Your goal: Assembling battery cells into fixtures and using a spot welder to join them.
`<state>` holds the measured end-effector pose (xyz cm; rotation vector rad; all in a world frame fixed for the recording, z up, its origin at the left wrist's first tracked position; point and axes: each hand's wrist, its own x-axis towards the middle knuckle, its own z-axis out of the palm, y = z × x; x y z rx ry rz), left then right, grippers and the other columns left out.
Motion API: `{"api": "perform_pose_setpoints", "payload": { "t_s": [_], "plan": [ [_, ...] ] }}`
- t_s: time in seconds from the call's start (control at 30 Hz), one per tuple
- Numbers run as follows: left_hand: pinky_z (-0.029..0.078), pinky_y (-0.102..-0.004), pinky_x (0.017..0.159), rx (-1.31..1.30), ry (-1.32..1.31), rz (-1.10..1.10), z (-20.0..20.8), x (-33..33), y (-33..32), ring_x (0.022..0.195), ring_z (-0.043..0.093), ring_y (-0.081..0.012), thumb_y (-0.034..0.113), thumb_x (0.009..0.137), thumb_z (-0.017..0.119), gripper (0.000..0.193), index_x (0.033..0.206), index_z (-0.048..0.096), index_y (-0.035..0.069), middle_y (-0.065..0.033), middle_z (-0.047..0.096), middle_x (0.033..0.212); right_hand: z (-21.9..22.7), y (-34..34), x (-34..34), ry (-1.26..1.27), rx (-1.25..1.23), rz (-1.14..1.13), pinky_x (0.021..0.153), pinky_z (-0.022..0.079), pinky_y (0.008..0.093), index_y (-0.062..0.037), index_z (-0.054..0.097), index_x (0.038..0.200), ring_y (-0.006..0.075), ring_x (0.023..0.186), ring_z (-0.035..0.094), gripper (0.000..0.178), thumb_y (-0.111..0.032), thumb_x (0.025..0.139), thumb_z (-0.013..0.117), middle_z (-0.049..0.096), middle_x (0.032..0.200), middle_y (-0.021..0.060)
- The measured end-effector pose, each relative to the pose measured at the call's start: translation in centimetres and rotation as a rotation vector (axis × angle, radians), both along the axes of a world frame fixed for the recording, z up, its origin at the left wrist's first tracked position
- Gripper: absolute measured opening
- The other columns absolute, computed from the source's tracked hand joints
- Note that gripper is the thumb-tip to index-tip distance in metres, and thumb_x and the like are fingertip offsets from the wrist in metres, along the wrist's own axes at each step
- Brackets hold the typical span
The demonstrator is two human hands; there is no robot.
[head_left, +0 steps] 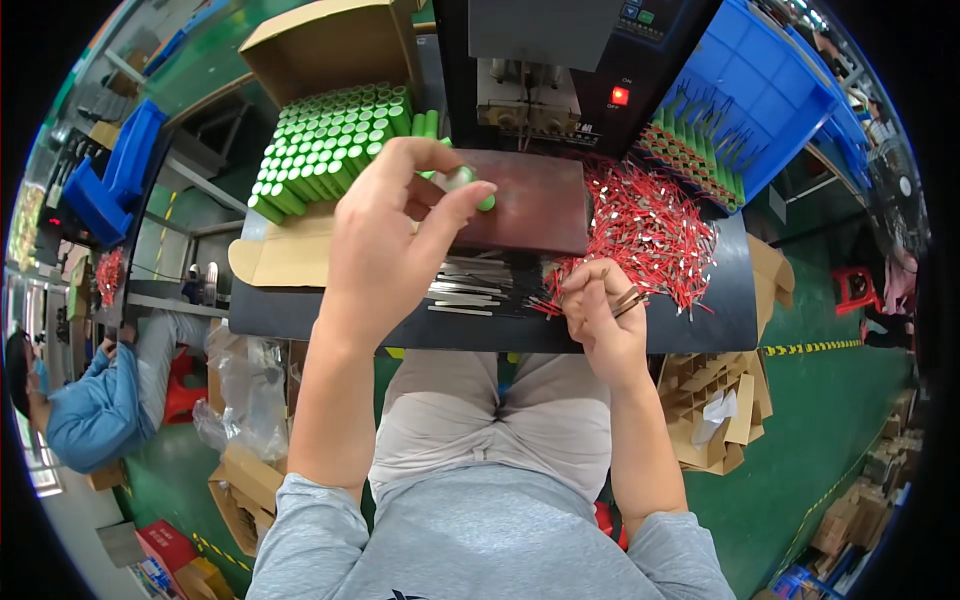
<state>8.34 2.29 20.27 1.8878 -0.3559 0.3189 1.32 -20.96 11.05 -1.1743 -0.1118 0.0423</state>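
Observation:
My left hand (385,225) is raised over the near left side of a dark reddish-brown block (525,205). Its thumb and fingers pinch a green cylindrical battery cell (486,202), partly covered by the fingers. At the table's front edge, my right hand (603,315) is closed around what look like dark metal tweezers (628,302); two thin prongs stick out beside the fingers. A heap of small red-sleeved parts with metal ends (650,235) lies just beyond this hand. Thin silver strips (465,285) lie between my hands.
Many green cells (325,145) stand in rows by an open cardboard box (335,45). A black machine (625,120) with a lit red switch stands behind the block. A blue bin (760,80) holds cells with leads at right. Another person (95,410) sits far left.

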Motion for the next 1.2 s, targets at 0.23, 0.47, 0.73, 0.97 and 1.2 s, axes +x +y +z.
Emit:
{"api": "perform_pose_setpoints", "payload": {
  "t_s": [0.23,0.47,0.73,0.97,1.2],
  "plan": [
    [0.056,-0.0274,0.066,-0.184,0.070,-0.075,-1.0,1.3,-2.4,0.075,0.070,-0.0120,0.009,0.093,0.080,0.025,0.109,0.065,-0.003,-0.0061,0.071,0.091,0.4,0.1,-0.1,0.036,-0.054,-0.086,0.045,0.027,0.0206,-0.0024,0.061,0.101,0.0029,0.052,0.038,0.012,-0.013,0.107,0.061,0.052,0.069,-0.0022],
    [0.056,-0.0227,0.076,-0.040,0.027,-0.150,-2.5,1.9,-2.3,0.086,0.069,-0.0091,0.002,0.096,0.075,0.025,0.121,0.068,-0.002,-0.0031,0.072,0.098,5.9,0.6,3.0,-0.011,-0.031,-0.195,0.043,0.022,0.0203,-0.0009,0.066,0.095,-0.0003,0.047,0.032,0.012,-0.011,0.101,0.066,0.050,0.063,-0.0058],
    [0.054,-0.0250,0.075,0.028,0.027,-0.101,-1.8,2.1,-2.7,0.083,0.067,-0.0090,0.007,0.097,0.075,0.027,0.122,0.072,-0.001,-0.0032,0.073,0.094,9.0,1.6,8.5,0.164,-0.086,-0.064,0.042,0.019,0.0213,-0.0055,0.065,0.086,-0.0007,0.045,0.028,0.016,-0.015,0.099,0.065,0.044,0.060,-0.0095],
    [0.054,-0.0266,0.075,0.039,0.012,-0.080,-2.6,2.5,-2.8,0.082,0.066,-0.0098,0.008,0.096,0.077,0.029,0.123,0.072,0.001,-0.0039,0.072,0.092,9.4,2.1,9.9,0.157,-0.187,-0.026,0.045,0.019,0.0226,-0.0084,0.064,0.084,0.0001,0.046,0.027,0.016,-0.018,0.097,0.069,0.042,0.060,-0.0113],
    [0.055,-0.0269,0.076,0.051,-0.025,-0.059,-2.5,2.4,-2.9,0.083,0.067,-0.0115,0.007,0.095,0.077,0.030,0.123,0.071,0.000,-0.0054,0.072,0.093,9.6,2.3,10.0,0.144,-0.195,-0.009,0.046,0.020,0.0225,-0.0090,0.063,0.083,-0.0003,0.048,0.029,0.019,-0.020,0.097,0.071,0.041,0.060,-0.0116]
  ]
}}
